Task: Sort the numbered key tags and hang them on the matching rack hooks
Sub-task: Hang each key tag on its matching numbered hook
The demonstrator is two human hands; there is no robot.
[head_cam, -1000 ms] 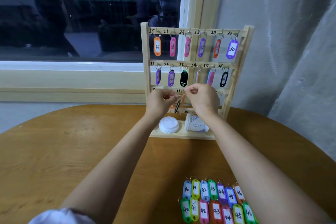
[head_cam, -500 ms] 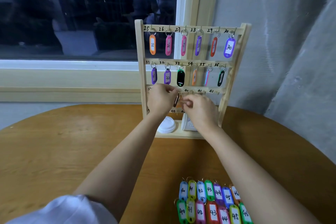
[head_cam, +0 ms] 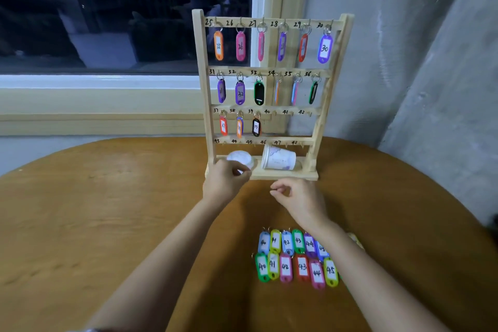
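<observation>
A plain indoor workroom at night; its exact kind is unclear. Behind the wooden rack [head_cam: 201,75] a dark window [head_cam: 121,13] reflects a dim interior. A rough grey wall [head_cam: 390,62] rises right of the rack, and a round wooden table [head_cam: 107,210] lies beneath it.

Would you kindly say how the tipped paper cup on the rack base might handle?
The paper cup lies on its side, so it would probably roll, curving since it tapers. Being paper, it is likely light and crushable.
</observation>
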